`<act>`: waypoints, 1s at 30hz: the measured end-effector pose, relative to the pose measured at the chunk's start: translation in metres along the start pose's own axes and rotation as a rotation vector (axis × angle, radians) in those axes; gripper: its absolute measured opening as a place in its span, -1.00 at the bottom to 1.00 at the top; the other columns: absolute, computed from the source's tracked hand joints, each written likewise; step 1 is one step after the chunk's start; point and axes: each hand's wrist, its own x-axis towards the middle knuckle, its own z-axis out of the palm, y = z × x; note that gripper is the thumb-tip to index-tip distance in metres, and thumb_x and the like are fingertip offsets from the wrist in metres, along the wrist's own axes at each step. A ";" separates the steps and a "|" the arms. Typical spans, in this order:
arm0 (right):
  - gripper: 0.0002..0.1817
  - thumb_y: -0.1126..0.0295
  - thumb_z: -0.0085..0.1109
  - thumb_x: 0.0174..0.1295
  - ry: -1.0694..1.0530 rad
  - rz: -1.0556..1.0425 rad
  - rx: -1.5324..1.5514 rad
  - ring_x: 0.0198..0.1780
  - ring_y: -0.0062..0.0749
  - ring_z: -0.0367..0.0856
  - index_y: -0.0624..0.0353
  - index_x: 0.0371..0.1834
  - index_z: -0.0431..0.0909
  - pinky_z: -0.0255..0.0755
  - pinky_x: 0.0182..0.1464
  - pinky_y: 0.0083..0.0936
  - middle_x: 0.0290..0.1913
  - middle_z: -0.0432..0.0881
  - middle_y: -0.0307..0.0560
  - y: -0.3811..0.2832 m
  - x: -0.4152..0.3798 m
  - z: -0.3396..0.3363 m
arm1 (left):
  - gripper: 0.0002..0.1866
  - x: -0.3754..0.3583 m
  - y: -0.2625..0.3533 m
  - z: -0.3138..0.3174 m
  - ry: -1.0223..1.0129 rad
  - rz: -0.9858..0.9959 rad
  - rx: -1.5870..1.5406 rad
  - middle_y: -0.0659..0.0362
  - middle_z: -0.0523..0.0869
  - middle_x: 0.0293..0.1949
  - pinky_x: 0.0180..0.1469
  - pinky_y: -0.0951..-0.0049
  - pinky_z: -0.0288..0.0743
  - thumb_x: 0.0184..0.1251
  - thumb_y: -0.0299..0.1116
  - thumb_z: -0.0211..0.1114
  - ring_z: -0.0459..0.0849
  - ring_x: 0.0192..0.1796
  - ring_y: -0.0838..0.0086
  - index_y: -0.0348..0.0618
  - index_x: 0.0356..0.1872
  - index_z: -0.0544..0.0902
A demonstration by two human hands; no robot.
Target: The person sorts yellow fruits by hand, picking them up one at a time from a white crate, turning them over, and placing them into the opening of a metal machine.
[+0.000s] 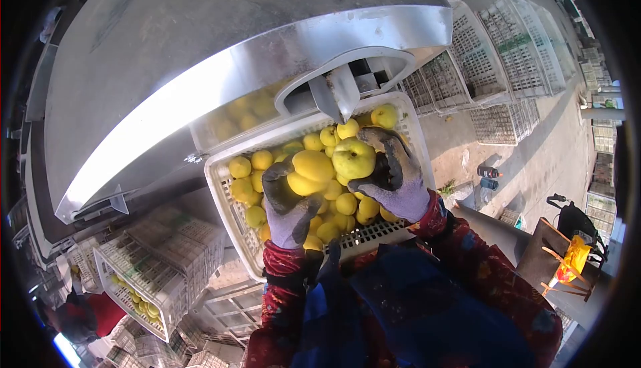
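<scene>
Both hands wear grey-and-lavender gloves with dark fingers. My left hand [289,202] curls round smooth yellow fruit [312,168], possibly two pieces pressed together. Beside it, my right hand [395,171] grips a larger yellow-green fruit [354,158] that has a small dark spot on its upward face. The two handfuls sit side by side over a white plastic crate [235,243] with slotted walls. Many more yellow fruits [346,204] lie inside it, partly hidden by my hands.
A grey metal table [240,8] with a shiny rim and a chute opening [344,91] stands over the crate's far side. Stacked white crates are at right [477,54] and left [170,251]. A person in red [90,314] is lower left; a stool [557,258] is right.
</scene>
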 end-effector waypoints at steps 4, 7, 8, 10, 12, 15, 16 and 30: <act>-0.21 0.29 0.54 0.03 0.182 0.103 -0.046 0.07 0.20 0.60 0.26 0.31 0.33 0.53 0.04 -0.13 0.08 0.56 0.23 0.012 0.025 0.025 | -0.28 0.011 0.008 -0.004 0.029 0.058 0.051 0.06 0.44 0.30 0.34 0.23 0.46 -0.01 -0.64 0.46 0.44 0.36 0.26 -0.17 0.24 0.36; -0.22 0.29 0.50 0.05 0.292 0.089 -0.206 0.07 0.30 0.58 0.31 0.30 0.30 0.52 0.04 -0.08 0.06 0.55 0.32 0.036 0.069 0.045 | -0.22 0.019 0.004 -0.010 0.102 0.077 0.103 0.04 0.46 0.29 0.34 0.25 0.46 -0.02 -0.62 0.49 0.45 0.36 0.28 -0.20 0.31 0.36; -0.22 0.30 0.48 0.06 0.308 0.128 -0.250 0.09 0.30 0.58 0.37 0.29 0.28 0.49 0.09 -0.06 0.08 0.55 0.35 0.045 0.088 0.054 | -0.21 0.022 0.007 -0.009 0.103 0.050 0.080 0.03 0.47 0.28 0.34 0.25 0.46 -0.02 -0.62 0.49 0.46 0.35 0.28 -0.22 0.32 0.36; -0.22 0.33 0.50 0.06 0.455 0.085 -0.600 0.10 0.27 0.58 0.40 0.28 0.27 0.47 0.11 -0.02 0.09 0.55 0.34 0.067 0.118 0.073 | -0.19 0.027 0.016 -0.001 0.107 -0.007 0.034 0.02 0.49 0.28 0.35 0.26 0.45 -0.01 -0.63 0.49 0.48 0.33 0.29 -0.25 0.36 0.36; -0.24 0.37 0.50 0.05 0.391 0.185 -0.301 0.09 0.20 0.60 0.42 0.27 0.28 0.49 0.10 -0.05 0.09 0.56 0.32 0.044 0.124 0.055 | -0.21 0.032 0.017 0.002 0.082 0.033 0.055 0.03 0.52 0.28 0.36 0.29 0.44 0.05 -0.65 0.44 0.52 0.31 0.31 -0.27 0.40 0.36; -0.26 0.40 0.50 0.05 0.240 0.245 0.085 0.07 0.10 0.63 0.42 0.26 0.31 0.52 0.09 -0.14 0.06 0.57 0.29 0.033 0.098 0.020 | -0.27 0.041 0.021 0.009 0.037 0.087 0.091 0.04 0.53 0.28 0.36 0.32 0.43 0.15 -0.69 0.35 0.54 0.29 0.32 -0.26 0.41 0.35; -0.27 0.41 0.50 0.05 0.184 0.243 0.203 0.06 0.06 0.63 0.41 0.26 0.31 0.53 0.09 -0.17 0.04 0.57 0.28 0.027 0.085 0.014 | -0.28 0.044 0.022 0.012 0.034 0.086 0.076 0.04 0.54 0.28 0.35 0.33 0.44 0.16 -0.69 0.35 0.55 0.28 0.33 -0.26 0.41 0.36; -0.19 0.16 0.52 0.00 0.305 0.003 -0.547 0.06 0.38 0.51 0.35 0.23 0.31 0.45 0.12 0.10 0.09 0.47 0.46 0.065 0.115 0.059 | -0.47 0.044 -0.013 -0.013 0.014 -0.175 0.324 -0.01 0.52 0.30 0.33 0.36 0.47 0.47 -0.48 0.22 0.52 0.30 0.38 -0.30 0.41 0.35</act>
